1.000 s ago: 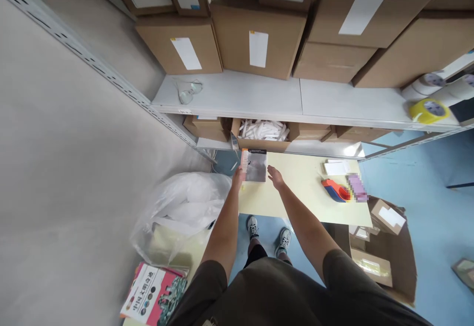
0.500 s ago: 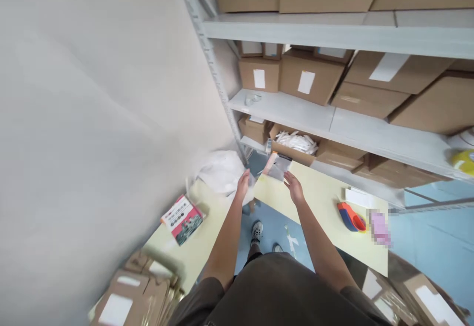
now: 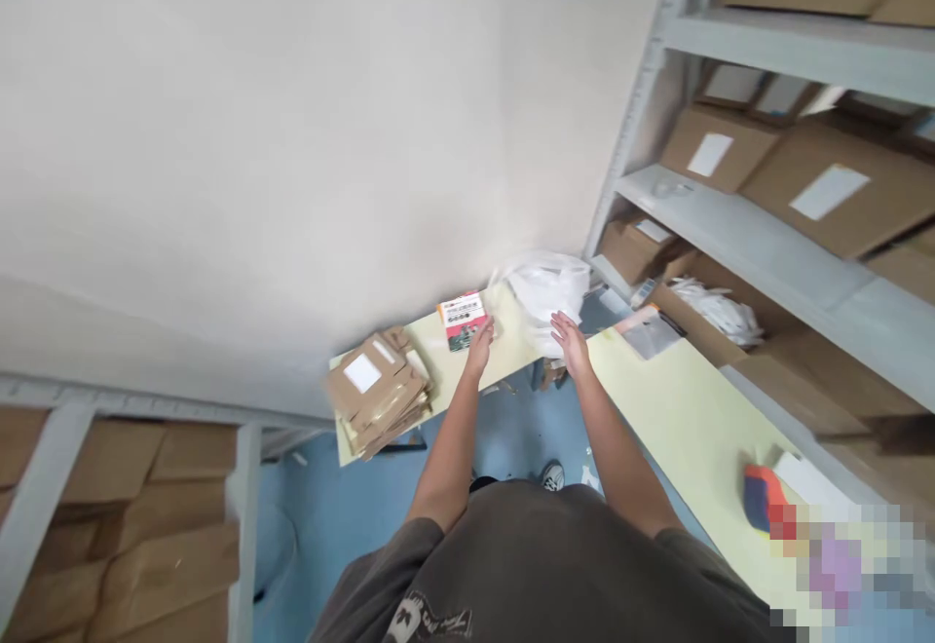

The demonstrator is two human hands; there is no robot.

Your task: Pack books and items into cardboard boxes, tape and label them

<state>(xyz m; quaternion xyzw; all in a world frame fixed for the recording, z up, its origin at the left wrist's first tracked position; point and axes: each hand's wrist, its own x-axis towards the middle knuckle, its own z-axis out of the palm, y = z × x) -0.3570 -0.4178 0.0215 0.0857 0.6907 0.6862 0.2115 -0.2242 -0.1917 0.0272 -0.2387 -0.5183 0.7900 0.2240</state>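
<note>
My left hand is held out in the air with its fingers stretched, close in view to a red and white book or booklet. I cannot tell whether it touches it; nothing shows in its grasp. Fingers apart and holding nothing, my right hand hovers in front of a crumpled white plastic bag. The bag lies at the corner where two pale yellow tables meet. Right of it, a clear plastic pouch with an orange edge lies on the right-hand table.
Flattened cardboard boxes are stacked at the left table's end. Metal shelving with cartons and an open box of white pieces stands right. Another carton rack is lower left. A red and blue object sits on the right table.
My view has swung left, so the book, bag and shelving now appear further right, and the left carton rack has come into view. Both hands stay raised and empty.
</note>
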